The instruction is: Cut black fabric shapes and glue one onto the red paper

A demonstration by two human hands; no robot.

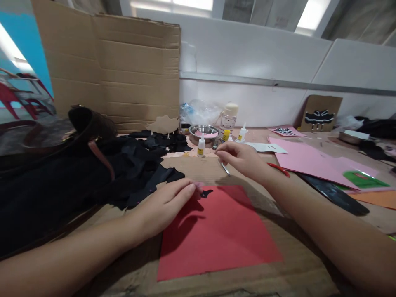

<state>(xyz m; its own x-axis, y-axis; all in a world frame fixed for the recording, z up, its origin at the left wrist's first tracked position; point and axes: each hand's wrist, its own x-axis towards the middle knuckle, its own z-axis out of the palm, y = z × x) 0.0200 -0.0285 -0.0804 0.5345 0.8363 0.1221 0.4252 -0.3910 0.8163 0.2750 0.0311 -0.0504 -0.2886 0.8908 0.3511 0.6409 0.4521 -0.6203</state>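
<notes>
A red sheet (222, 235) lies flat on the cardboard-covered table in front of me. On its top edge is a small black cut-out piece (206, 193) with pointed ends. My left hand (171, 202) is over the sheet's upper left corner, its fingers closed and a small translucent pinkish piece (199, 185) showing at the tips. Beyond the sheet, my right hand (243, 160) has thumb and forefinger pinched together; what they hold, if anything, cannot be made out. Just below those fingertips, a thin metal tool (225, 168) points toward the sheet.
Glue bottles (201, 146) and a steel bowl (204, 132) stand at the back. Black fabric scraps (136, 156) and a dark bag (89, 123) fill the left. Pink sheets (312, 161), a dark phone-like slab (334, 194) and a red-handled tool (278, 169) lie right.
</notes>
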